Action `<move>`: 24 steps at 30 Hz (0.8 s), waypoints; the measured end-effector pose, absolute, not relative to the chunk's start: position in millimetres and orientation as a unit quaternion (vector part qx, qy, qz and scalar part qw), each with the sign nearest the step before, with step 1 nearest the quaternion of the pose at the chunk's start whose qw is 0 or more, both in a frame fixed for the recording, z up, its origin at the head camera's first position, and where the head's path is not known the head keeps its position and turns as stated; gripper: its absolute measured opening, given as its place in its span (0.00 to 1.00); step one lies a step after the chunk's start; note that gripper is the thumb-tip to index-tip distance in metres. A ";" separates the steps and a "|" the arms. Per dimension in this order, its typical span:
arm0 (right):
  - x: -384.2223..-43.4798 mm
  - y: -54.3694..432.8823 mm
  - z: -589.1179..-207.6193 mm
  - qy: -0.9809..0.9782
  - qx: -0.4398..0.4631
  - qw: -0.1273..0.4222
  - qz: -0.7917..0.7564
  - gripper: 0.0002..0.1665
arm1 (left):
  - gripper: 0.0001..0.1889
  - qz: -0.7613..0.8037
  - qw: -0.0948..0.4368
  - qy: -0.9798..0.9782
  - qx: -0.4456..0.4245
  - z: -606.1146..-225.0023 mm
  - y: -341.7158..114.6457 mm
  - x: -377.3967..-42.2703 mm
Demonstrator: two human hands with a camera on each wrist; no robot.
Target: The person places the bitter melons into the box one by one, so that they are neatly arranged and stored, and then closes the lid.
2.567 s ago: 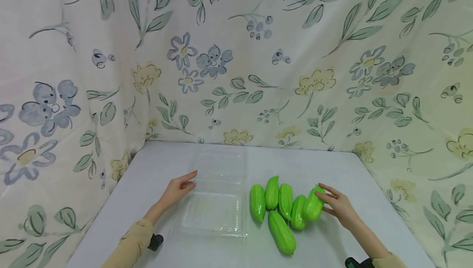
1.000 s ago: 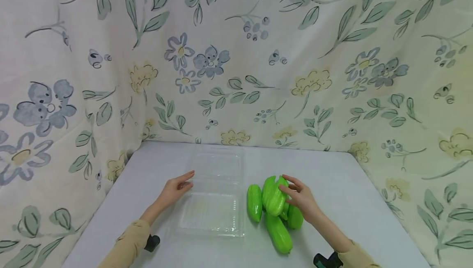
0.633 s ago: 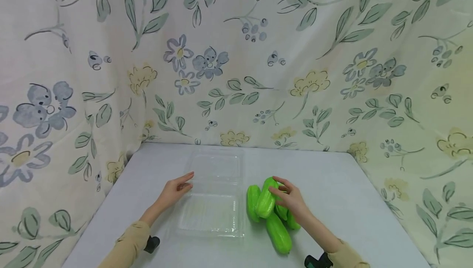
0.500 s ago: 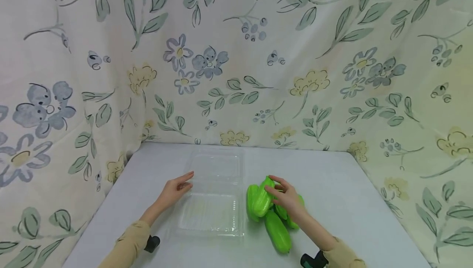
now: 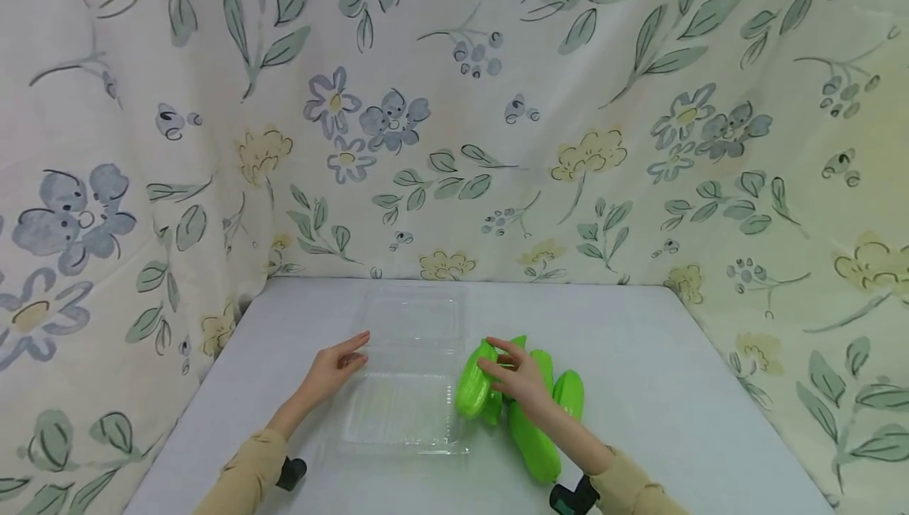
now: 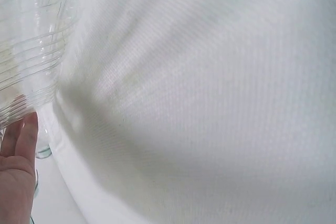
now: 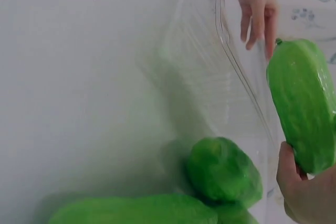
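Observation:
My right hand (image 5: pixel 521 377) holds a glossy green cucumber-like vegetable (image 5: pixel 474 385) between thumb and fingers, over the right rim of a clear plastic clamshell box (image 5: pixel 401 412). In the right wrist view this ridged vegetable (image 7: pixel 302 98) stands above the others, its small dark stem end up. My left hand (image 5: pixel 337 369) is at the box's left side near the hinge, fingers fairly straight. In the left wrist view, fingertips (image 6: pixel 29 124) touch the box's ribbed plastic (image 6: pixel 31 72). Under and beside the right hand lie several like vegetables (image 5: pixel 534 448), partly hidden by the hand and forearm.
The box's clear lid (image 5: pixel 415 318) lies folded back behind its base on the white table (image 5: pixel 604 318). A floral cloth (image 5: pixel 454 105) hangs behind and along both sides. Black wrist cameras (image 5: pixel 575 495) sit at both wrists.
My right hand has carried the held vegetable leftward from the right end of the group, over the others, to the box's right rim. The left hand stays put.

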State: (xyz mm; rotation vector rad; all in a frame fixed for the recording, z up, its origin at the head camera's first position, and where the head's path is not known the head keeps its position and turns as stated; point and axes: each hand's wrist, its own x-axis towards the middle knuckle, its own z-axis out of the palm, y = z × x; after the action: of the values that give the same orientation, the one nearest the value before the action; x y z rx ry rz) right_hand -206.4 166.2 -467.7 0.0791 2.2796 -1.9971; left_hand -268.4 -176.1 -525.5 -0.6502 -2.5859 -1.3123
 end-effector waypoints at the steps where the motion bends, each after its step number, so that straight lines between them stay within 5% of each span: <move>1: -206.8 164.1 -468.8 0.751 0.024 0.054 -0.658 0.32 | 0.24 -0.440 0.085 -0.867 -0.218 -525.6 -176.2 -268.3; 24: -215.9 100.6 -483.1 0.745 -0.039 0.055 -0.664 0.32 | 0.23 -0.438 0.102 -0.866 -0.218 -527.1 -174.9 -267.7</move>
State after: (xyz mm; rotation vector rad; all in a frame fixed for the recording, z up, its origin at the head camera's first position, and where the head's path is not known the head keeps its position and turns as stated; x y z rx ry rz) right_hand -215.9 100.6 -483.1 -0.1198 2.2607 -2.0168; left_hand -267.7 -174.9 -527.1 -0.6424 -2.5588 -1.2923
